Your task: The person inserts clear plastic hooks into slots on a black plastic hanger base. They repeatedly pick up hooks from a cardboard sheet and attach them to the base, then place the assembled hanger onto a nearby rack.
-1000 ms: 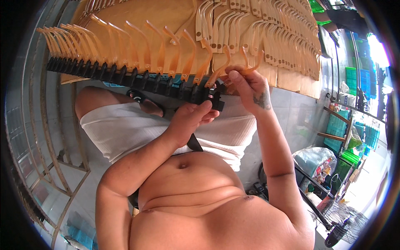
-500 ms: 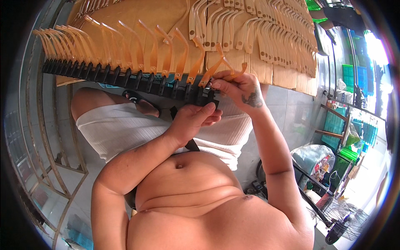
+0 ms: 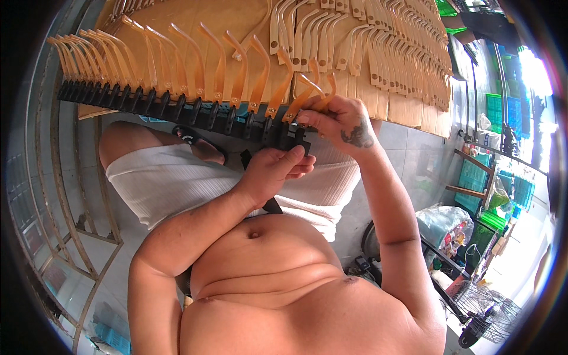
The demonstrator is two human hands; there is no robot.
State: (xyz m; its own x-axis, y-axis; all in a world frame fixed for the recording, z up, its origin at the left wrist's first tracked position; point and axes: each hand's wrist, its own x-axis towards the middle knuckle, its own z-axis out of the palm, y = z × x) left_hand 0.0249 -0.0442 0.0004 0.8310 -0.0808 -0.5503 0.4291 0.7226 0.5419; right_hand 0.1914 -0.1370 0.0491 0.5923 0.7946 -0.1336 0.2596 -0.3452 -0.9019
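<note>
A long black rack with a row of slots runs along the near edge of the cardboard-covered table. Amber eyeglass temples stand upright in it, curved tips upward. At the rack's right end, my left hand is closed around the black end piece, thumb on top. My right hand pinches at the last slots, its fingers around an amber eyeglass temple whose bent tip sticks up above the knuckles. Another temple leans in the end slot beside my fingertips. The fingers hide the lower end of the held temple.
Several rows of pale temples lie on the cardboard at the far right. A metal frame stands at left. On the right are a fan, a plastic-wrapped bundle and teal crates. Another person is at the upper right.
The tip of the temple in my right hand has swung left and up, closer to the neighbouring temple. My right fingers have shifted slightly. My left hand stays on the rack's end.
</note>
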